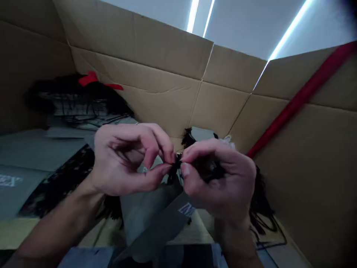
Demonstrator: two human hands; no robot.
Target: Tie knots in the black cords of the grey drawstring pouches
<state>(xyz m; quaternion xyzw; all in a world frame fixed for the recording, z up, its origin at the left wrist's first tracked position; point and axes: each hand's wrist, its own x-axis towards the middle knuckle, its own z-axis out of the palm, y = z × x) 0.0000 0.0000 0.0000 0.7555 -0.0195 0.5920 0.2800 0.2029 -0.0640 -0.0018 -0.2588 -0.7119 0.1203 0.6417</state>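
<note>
My left hand (134,158) is closed in a pinch, thumb against fingertips, on a short piece of black cord (174,172). From the other side my right hand (220,175) pinches the same cord, and the two sets of fingertips almost meet. The cord looks bunched, but its exact shape is too small and dark to make out. Just below the fingers stands a grey paper bag (150,212), tilted, with white lettering on its side. My hands hide part of the bag's top edge.
Cardboard walls (161,74) enclose the workspace. At the left lie a stack of grey bags (72,104) with black cords and red strips, and another flat grey bag (25,156). More black cords (262,208) lie at the right. A red strap (301,96) slants down the right wall.
</note>
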